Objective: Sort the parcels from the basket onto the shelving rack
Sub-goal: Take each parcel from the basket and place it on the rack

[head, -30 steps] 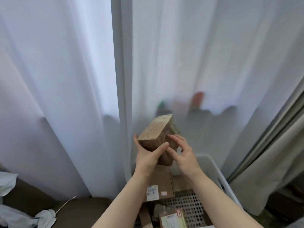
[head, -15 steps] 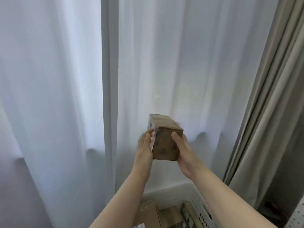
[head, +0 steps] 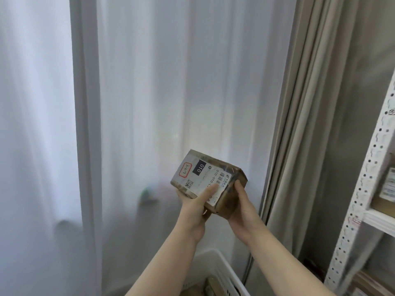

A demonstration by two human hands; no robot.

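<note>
Hands both closed on small brown taped cardboard parcel (head: 208,181), held above white plastic basket (head: 215,272): left hand (head: 195,207) under, right hand (head: 243,207) at end. Looks light, stiff; tape slick. White perforated shelving rack (head: 361,195) at 3 o'clock.

Brown parcel (head: 226,201), white label (head: 201,178)

Basket (head: 215,272) down at 6 o'clock is mostly chopped off by the bottom edge, so only a sliver of the boxes inside shows. Shelving rack (head: 363,189) at 3 o'clock is smeared and runs off the right edge, its boxes just blurs. On the parcel (head: 208,181), the left hand (head: 196,206) hides the label's lower end, and the fine print's too tiny to read.
</note>
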